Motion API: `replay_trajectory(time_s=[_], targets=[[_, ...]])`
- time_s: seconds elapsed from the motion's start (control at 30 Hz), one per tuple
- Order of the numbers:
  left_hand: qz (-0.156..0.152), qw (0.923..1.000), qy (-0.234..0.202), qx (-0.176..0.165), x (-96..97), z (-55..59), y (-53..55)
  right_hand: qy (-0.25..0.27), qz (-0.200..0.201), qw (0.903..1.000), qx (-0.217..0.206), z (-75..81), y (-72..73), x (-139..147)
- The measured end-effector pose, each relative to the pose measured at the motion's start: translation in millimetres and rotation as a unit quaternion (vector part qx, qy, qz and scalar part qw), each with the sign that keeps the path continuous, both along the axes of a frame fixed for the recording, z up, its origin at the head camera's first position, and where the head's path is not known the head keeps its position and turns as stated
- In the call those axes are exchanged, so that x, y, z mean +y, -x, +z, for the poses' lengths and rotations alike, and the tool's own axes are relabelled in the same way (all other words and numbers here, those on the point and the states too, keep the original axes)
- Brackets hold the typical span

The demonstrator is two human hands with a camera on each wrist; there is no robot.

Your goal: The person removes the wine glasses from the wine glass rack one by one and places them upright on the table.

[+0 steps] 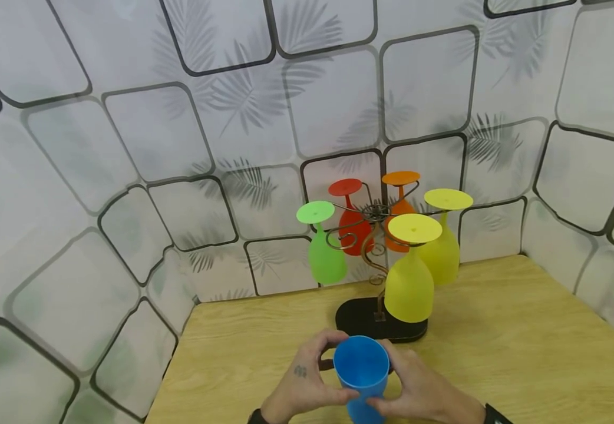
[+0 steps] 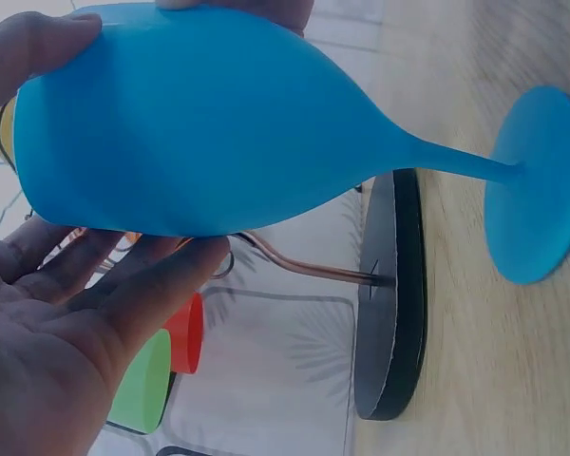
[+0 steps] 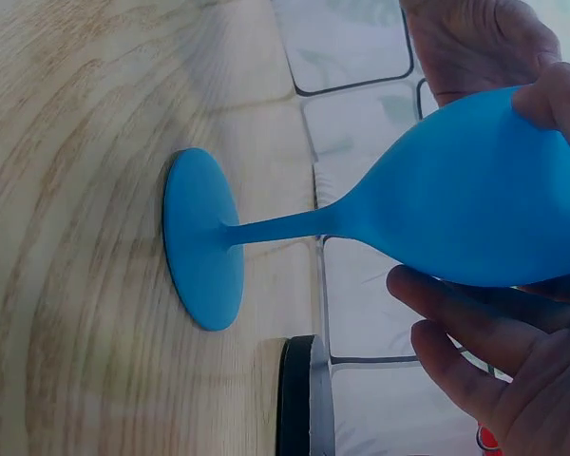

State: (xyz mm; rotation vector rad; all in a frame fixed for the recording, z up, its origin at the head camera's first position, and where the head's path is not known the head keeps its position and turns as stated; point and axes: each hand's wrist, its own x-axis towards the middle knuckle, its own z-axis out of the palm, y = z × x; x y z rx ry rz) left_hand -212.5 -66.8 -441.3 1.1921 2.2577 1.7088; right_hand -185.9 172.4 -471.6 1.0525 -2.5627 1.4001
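A blue plastic goblet stands upright between my two hands near the front of the table. My left hand holds its bowl from the left, thumb on the near side and fingers on the far side. From the right, my right hand grips the same bowl with thumb and fingers. In the left wrist view, the blue goblet shows its thin stem and round foot down at the wood surface. The right wrist view shows the goblet with its foot at the tabletop too.
Behind the hands, a metal goblet rack on a black base carries upside-down goblets: green, red, orange and two yellow, front and rear. Patterned fabric walls enclose the wooden table.
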Motion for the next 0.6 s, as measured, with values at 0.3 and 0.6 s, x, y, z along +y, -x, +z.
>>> replay_trajectory(time_s=[0.3, 0.6], targets=[[-0.006, 0.9996, -0.005, -0.026, -2.0, -6.1, 1.0, 0.018, 0.014, 0.9997, -0.006, -5.5, 1.3, -0.4], [0.002, 0.9993, 0.022, -0.030, -5.4, -5.6, 1.6, -0.006, -0.009, 0.9997, -0.021, -0.9, 3.4, 1.0]])
